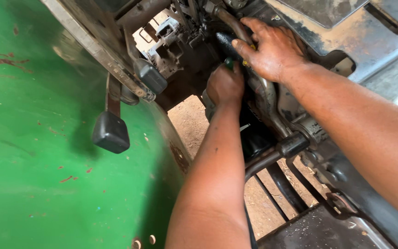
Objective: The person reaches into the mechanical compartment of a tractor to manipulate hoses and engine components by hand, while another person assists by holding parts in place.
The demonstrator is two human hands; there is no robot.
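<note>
Green plastic peeks out of the left hand, and that fist is closed tight around it: a green tool handle, only its tip showing above the knuckles, the working end hidden down in the machinery. The handle sits low in the dark gap of the engine bay, just beside the right hand. That right hand lies flat, fingers spread and slightly bent, palm pressed on a greasy curved metal pipe and the black part under it; a sliver of something yellow shows at the fingers, too small to tell what it is. I can't tell whether it grips anything or merely rests there.

Moving outward: below the hands a black cylinder hangs in shadow, and a dirty lever with a black sleeve crosses just beside it. Bare brown earth shows through the opening. To the left, two black pedal pads hang on metal arms, close against the big green fender, which is scratched with red flecks. At lower right, a dark metal step plate.
</note>
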